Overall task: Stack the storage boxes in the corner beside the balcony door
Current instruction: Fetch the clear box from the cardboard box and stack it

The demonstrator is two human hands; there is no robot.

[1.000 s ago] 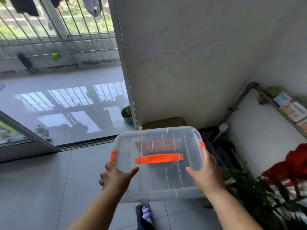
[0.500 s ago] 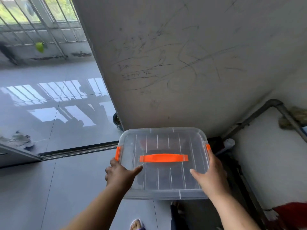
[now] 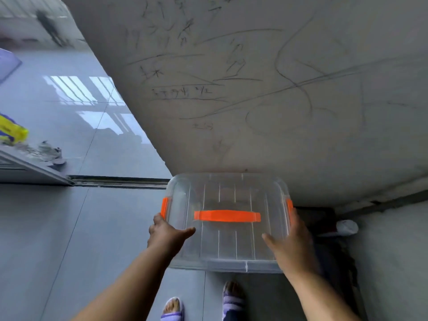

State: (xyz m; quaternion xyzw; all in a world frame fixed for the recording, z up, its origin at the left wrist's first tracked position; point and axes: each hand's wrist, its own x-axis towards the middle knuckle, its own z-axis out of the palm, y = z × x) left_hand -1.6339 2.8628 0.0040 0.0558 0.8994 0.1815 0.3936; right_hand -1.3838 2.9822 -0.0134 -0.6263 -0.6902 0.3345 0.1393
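We held 1 clear plastic storage box [image 3: 228, 237] in the lower centre of the frame, carried in the air above the grey tiled floor [image 3: 46, 239], with our 2 slippered feet showing below it at the bottom edge. Our left hand [image 3: 168, 235] grasped the box's left side just under the orange side latch [image 3: 164, 207], thumb laid over the lid. Our right hand [image 3: 290, 247] grasped the right side below the other orange latch [image 3: 289, 206], thumb likewise on top. Both hands were closed on the box, roughly level with each other, so neither was clearly nearer the goal.

The orange lid handle [image 3: 227, 216] ran left to right across the frame, and the box's long axis lay the same way, parallel to the scribbled wall [image 3: 266, 100] that filled the upper right. The box's far edge appeared close to the foot of that wall, though we could not tell whether it touched. The balcony door track [image 3: 120, 181] lay at centre left, just left of the box.

We judged that the corner lay ahead and slightly right of our hands, where a dark gap [image 3: 324, 228] showed beside the box. We could not see another box under it, since the lid blurred what lay beneath. The coming move, we thought, called for lowering it straight down with its long side kept parallel to the wall.
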